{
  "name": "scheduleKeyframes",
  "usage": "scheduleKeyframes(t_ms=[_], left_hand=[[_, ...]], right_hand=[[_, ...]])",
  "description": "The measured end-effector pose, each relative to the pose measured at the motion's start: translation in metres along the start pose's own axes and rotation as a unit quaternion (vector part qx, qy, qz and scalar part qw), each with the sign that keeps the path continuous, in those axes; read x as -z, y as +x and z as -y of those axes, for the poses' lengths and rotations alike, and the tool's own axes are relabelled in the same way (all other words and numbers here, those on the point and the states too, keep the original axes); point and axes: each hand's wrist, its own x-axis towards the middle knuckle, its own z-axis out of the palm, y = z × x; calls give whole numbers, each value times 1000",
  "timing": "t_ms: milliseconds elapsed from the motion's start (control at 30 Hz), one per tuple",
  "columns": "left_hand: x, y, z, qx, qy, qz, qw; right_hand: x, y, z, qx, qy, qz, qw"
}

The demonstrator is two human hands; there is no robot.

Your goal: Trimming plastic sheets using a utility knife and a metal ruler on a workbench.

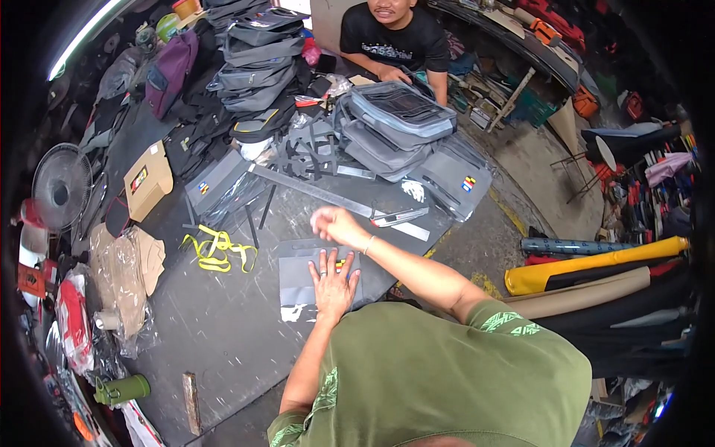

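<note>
My left hand [332, 284] lies flat, fingers spread, on a grey fabric panel [296, 277] on the dark worktable [216, 328]. A small coloured patch shows on the panel beside my fingers. My right hand [334, 224] hovers just above the panel's far edge, fingers loosely curled, with nothing in it; a thin bracelet sits on that wrist. A long metal ruler [328, 197] and a utility knife [399, 217] lie just beyond my right hand.
Yellow straps [216, 249] lie left of the panel. Stacked grey bags [395, 123] fill the table's far side, where another person in a black shirt [395, 41] sits. A cardboard box [147, 181], fan [61, 186], green bottle [123, 389] and fabric rolls [596, 268] surround the table.
</note>
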Motion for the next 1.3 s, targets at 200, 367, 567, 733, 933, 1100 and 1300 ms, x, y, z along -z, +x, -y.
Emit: scheduleKeyframes(t_ms=[200,367,567,733,933,1100,1300], left_hand=[[-2,0,1,0,1,-3,1000],[-2,0,1,0,10,-4,1000],[4,3,-1,6,11,6,1000],[1,1,0,24,-37,-10,999],[-1,1,6,81,-121,0,989],[3,2,-1,60,-87,-19,994],[1,0,0,63,-93,-34,993]], right_hand=[[-9,26,68,90,20,-109,990],[-5,20,84,169,-108,-145,969],[-1,0,86,39,-54,-79,995],[-1,-19,63,-8,-55,-40,998],[2,-36,37,-54,-101,35,993],[5,0,52,-22,-91,104,990],[-4,28,107,161,-138,-91,973]])
